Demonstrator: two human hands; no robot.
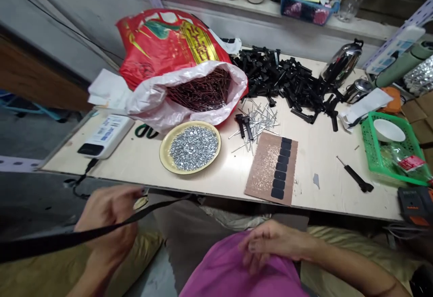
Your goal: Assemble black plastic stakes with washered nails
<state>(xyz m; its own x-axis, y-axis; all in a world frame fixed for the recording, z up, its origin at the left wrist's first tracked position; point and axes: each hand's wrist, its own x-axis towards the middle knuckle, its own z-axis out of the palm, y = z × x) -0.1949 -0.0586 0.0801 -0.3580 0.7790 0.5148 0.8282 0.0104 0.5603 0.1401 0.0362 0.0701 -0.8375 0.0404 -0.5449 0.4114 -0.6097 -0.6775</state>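
My left hand [108, 220] is below the table's front edge, fingers curled round a black strap [84, 234] that runs from the lower left up toward the table. My right hand [267, 245] rests on pink cloth [233, 270] at my lap, fingers loosely bent and a little blurred, with nothing visible in them. On the table ahead stand a gold plate [165, 152] of small silver pieces, a brown board [264, 170] with a column of black pads [281, 168], and loose silver pins [259, 123].
A red and white bag [169, 48] of thin dark rods lies at the back left. A pile of black plastic parts [287, 80], a metal kettle [341, 62], a green basket [368, 148] with a white bowl, a white power strip [104, 134] and a black tool [355, 179] share the table [216, 179].
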